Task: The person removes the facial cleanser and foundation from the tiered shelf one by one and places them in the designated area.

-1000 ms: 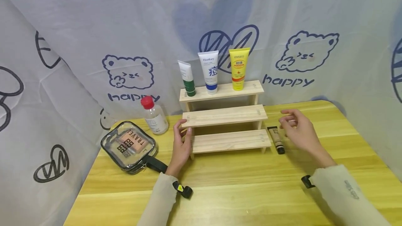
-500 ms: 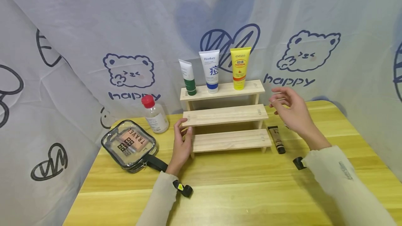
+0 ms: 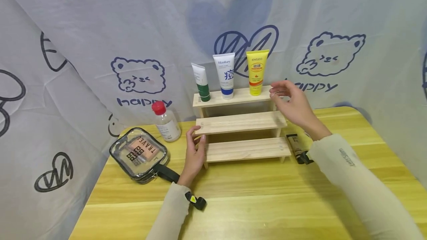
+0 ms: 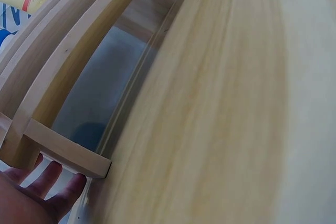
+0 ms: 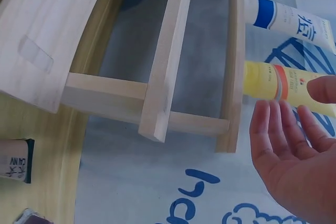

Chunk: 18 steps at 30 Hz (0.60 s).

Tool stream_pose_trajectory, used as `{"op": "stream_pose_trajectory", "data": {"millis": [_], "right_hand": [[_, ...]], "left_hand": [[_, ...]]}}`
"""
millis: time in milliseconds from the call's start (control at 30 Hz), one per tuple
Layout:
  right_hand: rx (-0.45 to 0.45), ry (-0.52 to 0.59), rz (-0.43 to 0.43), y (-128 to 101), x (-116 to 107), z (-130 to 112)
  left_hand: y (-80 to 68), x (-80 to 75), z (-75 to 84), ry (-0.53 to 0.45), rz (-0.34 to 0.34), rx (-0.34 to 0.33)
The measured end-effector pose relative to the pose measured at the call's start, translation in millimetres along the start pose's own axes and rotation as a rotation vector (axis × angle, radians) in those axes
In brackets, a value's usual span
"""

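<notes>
We have the yellow tube (image 3: 256,72) just left of our loosely bent right hand (image 3: 295,106); our left hand (image 3: 194,155), fingers spread, touches the wooden shelf (image 3: 241,122).

Right hand (image 3: 293,103) raised, shifted left, now beside top shelf (image 3: 241,95), near yellow tube (image 3: 256,72)

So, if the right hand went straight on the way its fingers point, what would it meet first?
Most likely the yellow tube near that end of the top shelf; the right-wrist view also shows the right hand's fingertips aimed at it. Exact depth is unclear.
</notes>
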State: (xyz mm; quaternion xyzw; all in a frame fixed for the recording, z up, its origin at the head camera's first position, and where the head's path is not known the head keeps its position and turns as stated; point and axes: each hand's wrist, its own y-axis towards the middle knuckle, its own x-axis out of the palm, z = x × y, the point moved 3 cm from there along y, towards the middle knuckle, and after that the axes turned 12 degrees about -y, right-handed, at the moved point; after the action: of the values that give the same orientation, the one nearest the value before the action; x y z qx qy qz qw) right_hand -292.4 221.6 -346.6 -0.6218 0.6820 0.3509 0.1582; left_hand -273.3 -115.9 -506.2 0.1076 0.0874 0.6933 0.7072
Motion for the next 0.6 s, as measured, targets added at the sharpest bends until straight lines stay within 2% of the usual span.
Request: {"op": "stream_pose_trajectory", "data": {"millis": [267,467,600], "right_hand": [[0.021,-0.009,-0.008,18.0,4.4,-7.9],[-0.008,0.032,0.008,29.7,8.7,-12.8],[0.013,0.043,0.024,36.6,12.3,-16.4]], "left_hand": [[0.1,0.2,-0.5,-0.005,0.001,-0.001],[-0.4,-0.2,-0.3,-0.001,0.005,-0.002],[-0.3,0.2,-1.0,0.000,0.007,0.011]]}}
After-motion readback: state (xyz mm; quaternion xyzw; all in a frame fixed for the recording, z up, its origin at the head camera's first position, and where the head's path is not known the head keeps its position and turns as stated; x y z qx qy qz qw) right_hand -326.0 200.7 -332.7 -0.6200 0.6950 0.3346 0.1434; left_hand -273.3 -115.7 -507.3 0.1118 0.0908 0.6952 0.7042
